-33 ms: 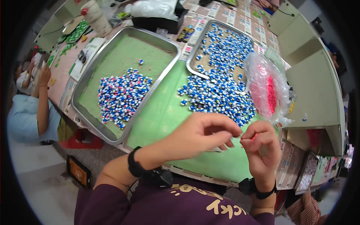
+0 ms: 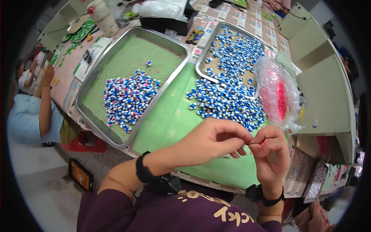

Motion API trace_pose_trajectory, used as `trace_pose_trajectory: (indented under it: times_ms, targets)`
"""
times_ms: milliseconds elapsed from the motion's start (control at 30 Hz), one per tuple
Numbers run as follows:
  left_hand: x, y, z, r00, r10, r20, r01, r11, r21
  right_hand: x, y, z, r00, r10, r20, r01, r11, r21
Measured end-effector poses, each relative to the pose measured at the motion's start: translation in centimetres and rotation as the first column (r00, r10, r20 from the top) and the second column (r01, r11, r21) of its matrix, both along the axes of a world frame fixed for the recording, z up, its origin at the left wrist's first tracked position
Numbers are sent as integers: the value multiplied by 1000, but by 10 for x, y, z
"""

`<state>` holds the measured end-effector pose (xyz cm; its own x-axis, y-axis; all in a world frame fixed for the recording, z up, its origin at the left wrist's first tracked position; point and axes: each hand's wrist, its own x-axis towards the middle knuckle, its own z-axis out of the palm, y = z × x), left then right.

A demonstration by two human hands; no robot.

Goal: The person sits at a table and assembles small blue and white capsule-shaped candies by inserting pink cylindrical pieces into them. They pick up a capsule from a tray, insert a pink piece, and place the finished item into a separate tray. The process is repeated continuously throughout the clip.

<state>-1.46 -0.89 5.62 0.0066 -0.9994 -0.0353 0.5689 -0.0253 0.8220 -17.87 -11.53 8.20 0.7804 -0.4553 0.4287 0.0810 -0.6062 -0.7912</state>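
Note:
My left hand [image 2: 210,141] and my right hand [image 2: 272,152] meet at the fingertips above the green mat [image 2: 158,129]. The left thumb and fingers are drawn together against the right fingertips; what they pinch is too small to make out. Small pink-red pieces [image 2: 264,142] show inside the curled fingers of my right hand. Just beyond the hands lies a heap of small blue-and-white balls [image 2: 224,98], spilling out of a metal tray [image 2: 201,73]. A clear plastic bag [image 2: 266,87] holding pink-red pieces lies right of the heap.
A larger metal tray [image 2: 181,65] at left holds blue-and-white balls with pink bits [image 2: 129,96]. A white squeeze bottle [image 2: 293,128] lies by the bag. A pale partition [image 2: 324,96] stands at right. Another person [image 2: 33,120] sits at left. A black box [image 2: 166,25] is at the back.
My left fingertips have moved slightly right and now touch the right fingertips, where a small gap showed before. The whole view has shifted a little.

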Motion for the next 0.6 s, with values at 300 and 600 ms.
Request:
trace_pose_trajectory:
  times_ms: [300,600]
  targets:
    - [2,1,-14,998,-65,7,65,997,38,1,2,-1,998,18,-66,-29,986,-163]
    - [4,3,-15,959,-201,200,177,975,132,-7,-5,4,962,148,-231,-210,938,-275]
